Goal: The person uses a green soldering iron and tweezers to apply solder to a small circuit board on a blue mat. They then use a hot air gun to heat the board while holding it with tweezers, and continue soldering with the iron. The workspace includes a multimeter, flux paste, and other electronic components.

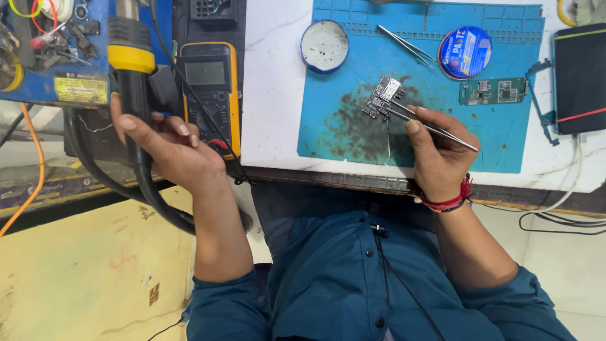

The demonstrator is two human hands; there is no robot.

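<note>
My left hand [165,144] grips the black handle of a hot-air gun [131,69] with a yellow band, held off the left side of the bench, its thick black hose looping down. My right hand [439,151] pinches metal tweezers [424,122] whose tips rest on a small circuit board [383,97]. That board lies on a stained blue work mat [353,136].
A yellow multimeter [210,88] stands between the hands. On the mat lie a round white tin lid [324,45], a second pair of tweezers [407,44], a round blue paste tin [465,52] and a green circuit board [493,91]. A black device [579,76] sits at right.
</note>
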